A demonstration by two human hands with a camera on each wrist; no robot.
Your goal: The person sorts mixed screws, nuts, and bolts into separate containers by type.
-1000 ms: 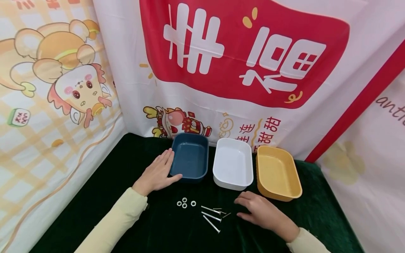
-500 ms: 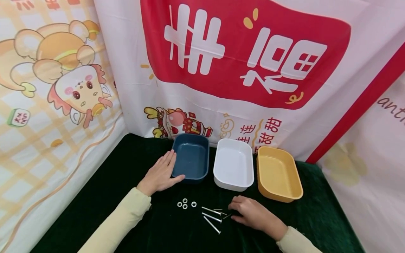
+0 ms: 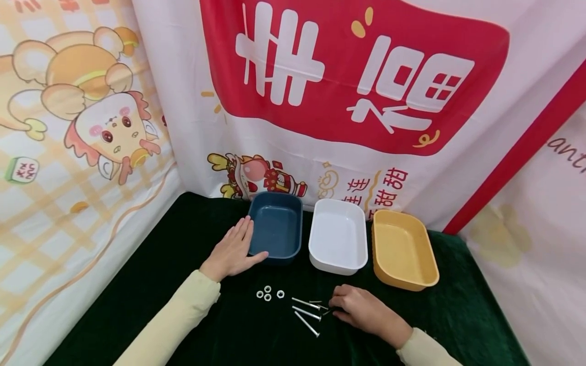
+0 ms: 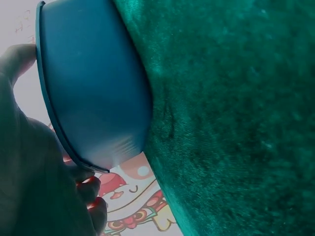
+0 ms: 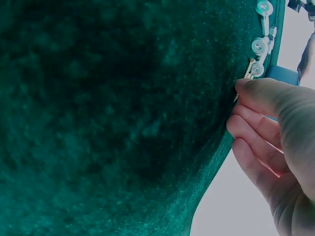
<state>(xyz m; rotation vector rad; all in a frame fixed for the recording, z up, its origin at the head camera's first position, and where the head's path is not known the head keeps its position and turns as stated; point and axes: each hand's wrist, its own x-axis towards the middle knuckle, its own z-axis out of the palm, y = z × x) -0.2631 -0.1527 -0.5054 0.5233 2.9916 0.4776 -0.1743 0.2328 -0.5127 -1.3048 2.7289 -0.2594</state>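
My left hand rests on the left side of the blue bin, fingers straight over its rim and thumb at the near corner. The left wrist view shows that hand along the rim of the bin. On the dark green cloth, my right hand pinches a small thin screw by one end, between thumb and fingertips. In the right wrist view the thumb covers the middle of this threaded screw. Beside it lie several long bolts and other small screws. Several hex nuts sit further left.
A white bin and a yellow bin stand in a row to the right of the blue one. Behind them hangs a printed white and red curtain. Green cloth covers the table.
My right hand has moved left to the small screws, and its fingertips have closed on one. The left hand has shifted slightly right along the blue bin's rim.
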